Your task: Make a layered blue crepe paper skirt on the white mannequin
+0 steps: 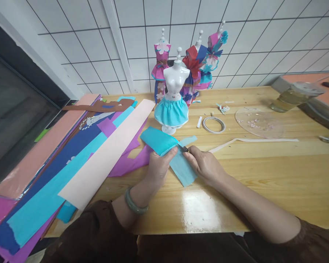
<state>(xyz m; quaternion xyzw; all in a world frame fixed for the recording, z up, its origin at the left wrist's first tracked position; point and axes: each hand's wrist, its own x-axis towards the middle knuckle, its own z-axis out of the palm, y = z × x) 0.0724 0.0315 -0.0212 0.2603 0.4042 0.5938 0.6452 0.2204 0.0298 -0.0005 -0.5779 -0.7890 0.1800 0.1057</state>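
My left hand is closed on a folded piece of turquoise crepe paper, thumb on top near its right end. In my right hand is a small dark-handled cutting tool, apparently scissors, with the tip at the paper's right edge beside my left thumb. Most of the handle is hidden by my fingers. A paler blue strip lies beneath, between my hands. Just behind the folded paper stands a white mini dress form wearing a gathered turquoise skirt.
Long crepe paper strips, including a pale pink one, overlap on the left. Dressed forms stand by the tiled wall. Rightward are a tape roll, a thin white strip, a clear plate of beads and a tilted-looking cup.
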